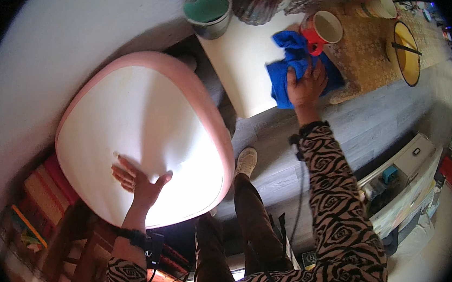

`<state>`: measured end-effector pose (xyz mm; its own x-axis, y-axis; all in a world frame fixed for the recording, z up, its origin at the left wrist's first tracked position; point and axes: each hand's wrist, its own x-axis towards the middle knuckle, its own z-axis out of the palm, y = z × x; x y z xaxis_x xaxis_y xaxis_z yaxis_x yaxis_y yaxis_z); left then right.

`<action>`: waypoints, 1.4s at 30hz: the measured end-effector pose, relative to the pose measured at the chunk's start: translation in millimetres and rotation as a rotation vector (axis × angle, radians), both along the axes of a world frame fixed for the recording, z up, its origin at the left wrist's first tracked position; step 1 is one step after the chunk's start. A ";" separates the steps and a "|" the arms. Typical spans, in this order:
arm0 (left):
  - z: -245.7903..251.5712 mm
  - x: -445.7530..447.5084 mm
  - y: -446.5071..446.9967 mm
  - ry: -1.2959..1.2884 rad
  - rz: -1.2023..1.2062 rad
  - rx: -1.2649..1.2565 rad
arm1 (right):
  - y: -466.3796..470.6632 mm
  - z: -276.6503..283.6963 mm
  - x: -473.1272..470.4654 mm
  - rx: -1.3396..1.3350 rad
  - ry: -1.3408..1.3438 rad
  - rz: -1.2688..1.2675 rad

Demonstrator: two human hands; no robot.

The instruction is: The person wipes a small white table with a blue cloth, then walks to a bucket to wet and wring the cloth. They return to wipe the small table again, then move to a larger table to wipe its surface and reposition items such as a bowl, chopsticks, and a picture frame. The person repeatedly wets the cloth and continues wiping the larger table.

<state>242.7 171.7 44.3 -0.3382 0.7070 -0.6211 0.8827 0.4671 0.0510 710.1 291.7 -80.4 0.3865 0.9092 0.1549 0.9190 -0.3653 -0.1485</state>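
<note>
My right hand [307,86] presses down on a crumpled blue cloth [279,83] at the edge of a white table [227,65]. The cloth touches a red mug [323,29] with a pale inside. My left hand [142,185] is spread, palm down, over a large white rounded surface with a pink rim [201,98]; whether it touches the surface is hard to tell. Nothing is held in it.
A clear cup with green contents [207,10] stands on the table's back left. Beyond the mug, on a patterned cover [359,59], are a pale cup [380,6] and a yellow bowl [407,56] with a dark utensil across it. A wooden chair [69,270] is at lower left.
</note>
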 end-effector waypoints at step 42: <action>12.0 -159.4 -281.9 -0.430 -0.166 0.327 | -216.5 109.3 -581.8 -0.197 0.362 1.808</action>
